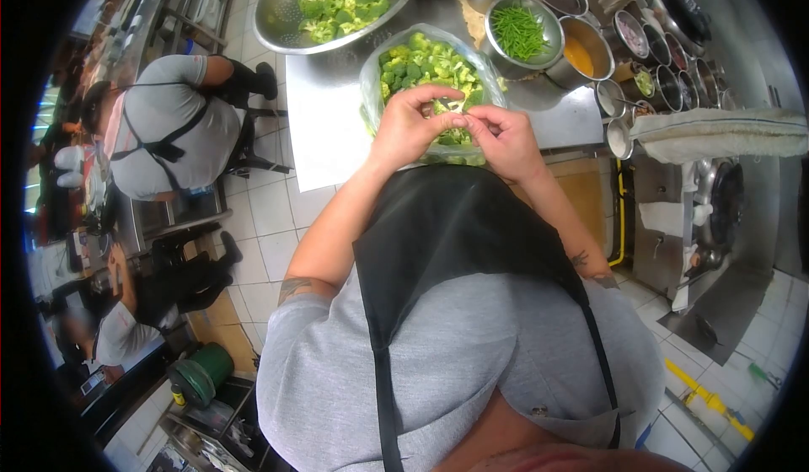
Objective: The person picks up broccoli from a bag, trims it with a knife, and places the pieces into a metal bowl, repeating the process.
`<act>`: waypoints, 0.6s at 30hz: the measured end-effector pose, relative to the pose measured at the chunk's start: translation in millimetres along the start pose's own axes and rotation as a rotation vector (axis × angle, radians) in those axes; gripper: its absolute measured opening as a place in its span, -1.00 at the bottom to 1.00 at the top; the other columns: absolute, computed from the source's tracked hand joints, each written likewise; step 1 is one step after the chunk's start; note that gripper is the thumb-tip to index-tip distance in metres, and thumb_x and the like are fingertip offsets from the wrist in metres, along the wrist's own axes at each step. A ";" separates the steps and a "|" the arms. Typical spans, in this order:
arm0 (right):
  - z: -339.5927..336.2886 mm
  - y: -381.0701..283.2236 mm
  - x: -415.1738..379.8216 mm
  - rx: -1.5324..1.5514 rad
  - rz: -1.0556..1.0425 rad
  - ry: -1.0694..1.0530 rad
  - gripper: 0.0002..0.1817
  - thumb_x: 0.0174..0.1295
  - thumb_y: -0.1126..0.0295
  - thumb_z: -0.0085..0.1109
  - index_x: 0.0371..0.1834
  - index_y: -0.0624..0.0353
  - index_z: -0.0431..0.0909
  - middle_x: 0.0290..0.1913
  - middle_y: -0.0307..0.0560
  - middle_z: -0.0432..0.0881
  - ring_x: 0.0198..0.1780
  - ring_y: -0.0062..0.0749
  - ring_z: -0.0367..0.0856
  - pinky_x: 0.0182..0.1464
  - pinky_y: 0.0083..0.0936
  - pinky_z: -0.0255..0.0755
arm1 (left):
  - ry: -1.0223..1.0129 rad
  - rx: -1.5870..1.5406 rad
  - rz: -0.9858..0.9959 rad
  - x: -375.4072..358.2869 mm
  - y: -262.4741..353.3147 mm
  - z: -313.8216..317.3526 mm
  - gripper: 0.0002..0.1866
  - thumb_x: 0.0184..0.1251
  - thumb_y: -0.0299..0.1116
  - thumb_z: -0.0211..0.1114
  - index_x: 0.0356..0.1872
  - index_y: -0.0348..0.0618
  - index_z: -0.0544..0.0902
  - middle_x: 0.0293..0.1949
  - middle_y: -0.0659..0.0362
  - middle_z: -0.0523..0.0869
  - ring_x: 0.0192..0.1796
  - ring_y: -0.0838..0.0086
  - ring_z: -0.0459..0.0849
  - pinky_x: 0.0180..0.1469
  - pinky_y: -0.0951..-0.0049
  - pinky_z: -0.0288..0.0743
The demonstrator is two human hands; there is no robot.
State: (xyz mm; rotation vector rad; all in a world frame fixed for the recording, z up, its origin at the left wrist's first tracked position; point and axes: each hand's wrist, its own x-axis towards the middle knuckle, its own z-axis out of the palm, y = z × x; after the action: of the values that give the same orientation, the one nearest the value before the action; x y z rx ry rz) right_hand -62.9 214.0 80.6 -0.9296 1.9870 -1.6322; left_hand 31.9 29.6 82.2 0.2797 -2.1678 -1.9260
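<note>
My left hand (413,125) and my right hand (507,142) meet over a clear plastic bag (367,74) full of green broccoli florets (420,66). Thumbs and fingertips are pinched together around a small broccoli floret (453,106), which my fingers partly cover. Both hands are closed. Behind the bag, to the left, a large perforated metal colander (278,18) holds more broccoli pieces (347,2). A metal bowl of cut green beans or similar green stalks (518,32) stands right of the bag.
Under the bag lies a metal worktable (320,126). Pots of food, one with orange liquid (580,53), crowd the right side. A cloth (716,133) hangs over a rail there. Two people in grey shirts, one bent over (173,126), are at the left counter.
</note>
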 end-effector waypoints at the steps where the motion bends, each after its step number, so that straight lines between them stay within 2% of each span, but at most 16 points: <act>1: -0.7 0.5 0.4 0.010 0.012 -0.013 -0.85 0.44 0.46 0.32 -0.11 0.35 0.76 -0.45 -0.31 0.67 -0.41 -0.79 0.47 -0.39 -0.62 0.36 | -0.008 0.010 0.021 1.1 -2.5 -0.6 -0.61 0.21 -0.36 0.67 0.06 -0.19 0.80 -0.32 0.38 0.68 -0.40 0.78 0.45 -0.34 0.65 0.34; 5: -4.3 5.3 0.0 0.041 0.069 -0.088 -0.87 0.45 0.48 0.30 -0.10 0.34 0.76 -0.42 -0.38 0.66 -0.39 -0.82 0.46 -0.39 -0.66 0.34 | -0.062 0.008 0.007 1.9 -15.4 -4.2 -0.67 0.20 -0.39 0.67 -0.03 -0.20 0.81 -0.15 0.30 0.74 -0.33 0.74 0.54 -0.28 0.63 0.41; 11: -6.5 7.5 2.1 0.148 0.151 -0.198 -0.88 0.47 0.46 0.29 -0.11 0.30 0.74 -0.40 -0.37 0.65 -0.39 -0.79 0.49 -0.37 -0.68 0.36 | -0.090 0.040 0.019 -1.3 -22.2 -6.6 -0.68 0.18 -0.38 0.68 -0.08 -0.20 0.81 -0.12 0.26 0.75 -0.14 0.62 0.64 -0.15 0.54 0.49; 14: -7.7 11.7 2.7 0.182 0.175 -0.244 -0.88 0.48 0.44 0.29 -0.12 0.28 0.73 -0.43 -0.37 0.62 -0.41 -0.77 0.50 -0.37 -0.68 0.37 | -0.117 0.065 0.004 -3.0 -20.5 -7.5 -0.68 0.17 -0.36 0.68 -0.10 -0.21 0.80 -0.10 0.24 0.76 -0.12 0.59 0.67 -0.15 0.54 0.50; 17: -9.7 11.2 4.1 0.197 0.215 -0.288 -0.87 0.49 0.43 0.28 -0.13 0.28 0.73 -0.45 -0.36 0.61 -0.42 -0.77 0.50 -0.38 -0.68 0.36 | -0.077 0.030 0.113 -4.4 -23.7 -4.9 -0.64 0.15 -0.25 0.70 -0.09 -0.18 0.84 -0.27 0.31 0.71 -0.37 0.62 0.45 -0.28 0.52 0.37; 18: -10.4 10.5 4.9 0.202 0.234 -0.306 -0.87 0.49 0.42 0.28 -0.13 0.28 0.73 -0.45 -0.36 0.61 -0.42 -0.77 0.50 -0.38 -0.68 0.35 | -0.071 0.030 0.119 -4.7 -23.8 -4.2 -0.64 0.14 -0.25 0.70 -0.09 -0.18 0.83 -0.27 0.30 0.72 -0.36 0.62 0.46 -0.28 0.52 0.37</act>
State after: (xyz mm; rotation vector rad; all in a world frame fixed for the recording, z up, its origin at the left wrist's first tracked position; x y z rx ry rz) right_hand -75.8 218.8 73.4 -0.7842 1.6248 -1.4332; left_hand 37.5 24.2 58.8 0.0863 -2.2063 -1.8669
